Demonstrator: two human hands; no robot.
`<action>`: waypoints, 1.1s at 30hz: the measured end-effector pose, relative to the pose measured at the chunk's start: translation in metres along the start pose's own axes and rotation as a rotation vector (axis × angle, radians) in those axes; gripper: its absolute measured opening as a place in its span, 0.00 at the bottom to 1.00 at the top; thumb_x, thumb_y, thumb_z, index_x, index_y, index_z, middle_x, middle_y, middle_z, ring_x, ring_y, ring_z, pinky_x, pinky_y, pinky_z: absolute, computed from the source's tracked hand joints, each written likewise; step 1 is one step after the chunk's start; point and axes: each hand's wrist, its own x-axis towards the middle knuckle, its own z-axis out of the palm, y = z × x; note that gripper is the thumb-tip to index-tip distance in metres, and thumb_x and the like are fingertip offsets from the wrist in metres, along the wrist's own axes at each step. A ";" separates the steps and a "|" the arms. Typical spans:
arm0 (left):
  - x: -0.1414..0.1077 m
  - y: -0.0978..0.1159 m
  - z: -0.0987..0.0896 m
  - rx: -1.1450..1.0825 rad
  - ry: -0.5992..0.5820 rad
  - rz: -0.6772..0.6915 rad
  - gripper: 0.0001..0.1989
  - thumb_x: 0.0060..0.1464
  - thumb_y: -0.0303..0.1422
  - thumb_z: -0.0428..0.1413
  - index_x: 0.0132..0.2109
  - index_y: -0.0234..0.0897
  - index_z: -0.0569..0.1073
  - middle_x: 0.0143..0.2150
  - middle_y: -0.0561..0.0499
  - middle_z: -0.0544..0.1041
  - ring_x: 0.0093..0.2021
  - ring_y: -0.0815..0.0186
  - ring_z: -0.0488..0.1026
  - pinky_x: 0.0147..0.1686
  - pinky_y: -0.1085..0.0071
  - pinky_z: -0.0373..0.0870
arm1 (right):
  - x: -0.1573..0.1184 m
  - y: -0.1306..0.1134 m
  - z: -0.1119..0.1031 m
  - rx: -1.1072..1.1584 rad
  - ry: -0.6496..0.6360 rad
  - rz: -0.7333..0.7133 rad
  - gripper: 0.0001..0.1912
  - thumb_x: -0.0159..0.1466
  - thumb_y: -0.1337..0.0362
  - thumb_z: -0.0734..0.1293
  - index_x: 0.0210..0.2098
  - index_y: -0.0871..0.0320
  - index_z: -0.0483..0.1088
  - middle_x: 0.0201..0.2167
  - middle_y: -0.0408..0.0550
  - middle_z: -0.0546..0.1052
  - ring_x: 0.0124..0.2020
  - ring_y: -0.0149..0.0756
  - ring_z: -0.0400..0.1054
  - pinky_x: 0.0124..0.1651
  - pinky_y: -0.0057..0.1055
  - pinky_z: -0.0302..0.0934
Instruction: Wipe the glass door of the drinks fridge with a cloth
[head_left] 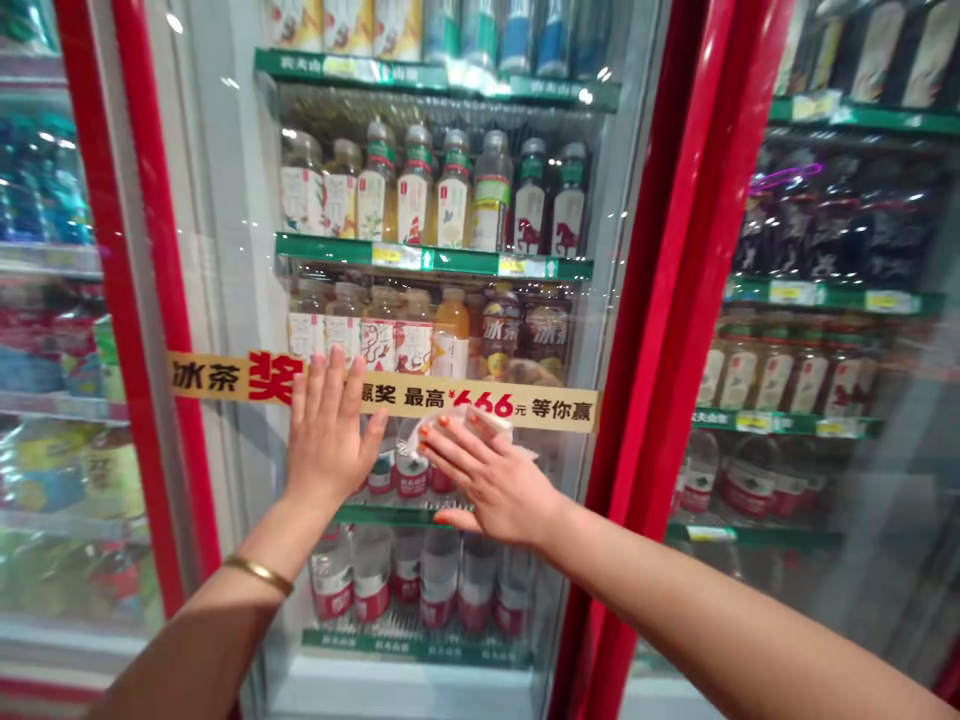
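A glass door (559, 475) of an upright drinks cooler stands in front of me. Across it runs a tan strip sticker (559, 408) with dark and red printed characters. My left hand (326, 430) lies flat and open on the glass, its fingers over part of the strip; a gold bangle circles that wrist. Just right of it, my right hand (499, 480) holds a crumpled white tissue (501, 427) against the glass under outstretched fingers. The tissue overlaps the strip's lower edge below the red digits. Most of the tissue is hidden beneath the fingers.
Behind the glass, green-edged shelves (465, 255) carry rows of bottled drinks (452, 200). Red door frames (679, 300) border the cooler on both sides. Another stocked cooler continues at the right with bottles (776, 375), and blurred shelves (49, 260) show at the left.
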 end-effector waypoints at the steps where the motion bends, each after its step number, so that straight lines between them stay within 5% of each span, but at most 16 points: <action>1: 0.000 0.001 -0.001 -0.002 -0.008 -0.004 0.42 0.74 0.45 0.49 0.83 0.55 0.35 0.87 0.52 0.36 0.86 0.50 0.34 0.84 0.38 0.36 | -0.003 0.002 -0.001 0.022 -0.025 -0.014 0.43 0.76 0.37 0.61 0.83 0.44 0.45 0.82 0.40 0.53 0.83 0.49 0.46 0.86 0.56 0.41; 7: 0.010 0.018 -0.026 -0.043 -0.161 -0.075 0.39 0.73 0.47 0.48 0.83 0.44 0.46 0.86 0.43 0.43 0.86 0.49 0.38 0.83 0.38 0.38 | 0.012 0.038 -0.048 -0.236 0.408 0.594 0.48 0.77 0.39 0.56 0.82 0.68 0.44 0.84 0.62 0.38 0.85 0.64 0.28 0.84 0.69 0.31; 13: 0.037 -0.002 -0.069 -0.036 -0.194 -0.046 0.32 0.72 0.43 0.47 0.78 0.43 0.62 0.81 0.40 0.62 0.81 0.46 0.57 0.80 0.39 0.51 | -0.012 0.027 -0.048 -0.164 0.019 0.100 0.42 0.74 0.36 0.62 0.80 0.48 0.57 0.82 0.45 0.56 0.84 0.47 0.44 0.85 0.53 0.44; 17: 0.064 -0.044 -0.065 -0.018 -0.091 0.042 0.37 0.72 0.43 0.49 0.82 0.43 0.52 0.84 0.41 0.52 0.85 0.48 0.46 0.82 0.40 0.45 | 0.012 0.051 -0.071 -0.261 0.299 0.544 0.46 0.78 0.41 0.54 0.82 0.66 0.44 0.84 0.63 0.38 0.85 0.61 0.29 0.83 0.69 0.38; 19: 0.073 -0.061 -0.053 -0.014 -0.058 0.105 0.40 0.73 0.42 0.48 0.84 0.47 0.42 0.86 0.44 0.46 0.86 0.49 0.41 0.83 0.39 0.43 | 0.037 0.052 -0.077 -0.295 0.419 0.699 0.48 0.78 0.39 0.54 0.83 0.66 0.41 0.84 0.63 0.34 0.85 0.63 0.25 0.83 0.71 0.35; 20: 0.076 -0.067 -0.046 -0.014 -0.042 0.136 0.41 0.73 0.42 0.48 0.84 0.48 0.38 0.86 0.46 0.44 0.86 0.50 0.41 0.83 0.39 0.43 | 0.047 0.049 -0.077 -0.301 0.405 0.644 0.48 0.77 0.37 0.55 0.83 0.63 0.42 0.84 0.59 0.36 0.85 0.62 0.27 0.83 0.70 0.34; 23: 0.070 -0.082 -0.031 -0.016 0.025 0.171 0.42 0.73 0.42 0.49 0.83 0.55 0.37 0.86 0.53 0.43 0.85 0.49 0.44 0.83 0.38 0.43 | 0.065 0.039 -0.073 -0.293 0.117 0.141 0.48 0.74 0.30 0.56 0.83 0.48 0.44 0.84 0.44 0.45 0.85 0.52 0.36 0.85 0.59 0.37; 25: 0.060 -0.089 -0.028 -0.032 0.046 0.139 0.40 0.72 0.44 0.50 0.82 0.63 0.40 0.85 0.63 0.42 0.84 0.49 0.46 0.84 0.39 0.41 | 0.070 0.046 -0.084 -0.310 0.030 0.026 0.48 0.74 0.29 0.53 0.83 0.46 0.44 0.84 0.41 0.47 0.85 0.48 0.38 0.86 0.54 0.38; 28: 0.048 -0.088 -0.033 -0.062 0.048 0.093 0.39 0.72 0.45 0.50 0.81 0.72 0.41 0.84 0.73 0.42 0.83 0.48 0.50 0.84 0.40 0.43 | 0.090 0.072 -0.120 -0.399 0.320 0.465 0.48 0.78 0.35 0.47 0.84 0.60 0.39 0.85 0.55 0.38 0.85 0.55 0.30 0.85 0.61 0.35; 30: 0.047 -0.082 -0.040 -0.053 0.052 0.105 0.40 0.71 0.43 0.51 0.81 0.70 0.42 0.84 0.69 0.44 0.83 0.46 0.53 0.84 0.39 0.46 | 0.107 0.082 -0.134 -0.432 0.489 0.726 0.48 0.78 0.37 0.45 0.83 0.67 0.36 0.84 0.62 0.33 0.85 0.60 0.26 0.84 0.66 0.34; 31: 0.049 -0.078 -0.043 -0.041 0.060 0.113 0.40 0.71 0.42 0.52 0.82 0.66 0.44 0.85 0.65 0.47 0.82 0.45 0.55 0.83 0.38 0.49 | 0.112 0.080 -0.134 -0.435 0.489 0.722 0.49 0.78 0.36 0.46 0.83 0.67 0.36 0.85 0.61 0.34 0.85 0.59 0.26 0.84 0.66 0.34; 33: 0.056 -0.071 -0.052 -0.026 0.082 0.108 0.38 0.70 0.39 0.53 0.82 0.57 0.50 0.84 0.53 0.56 0.81 0.43 0.59 0.81 0.37 0.55 | 0.111 0.071 -0.126 -0.417 0.330 0.450 0.49 0.76 0.33 0.50 0.84 0.58 0.39 0.85 0.53 0.39 0.86 0.54 0.30 0.85 0.62 0.34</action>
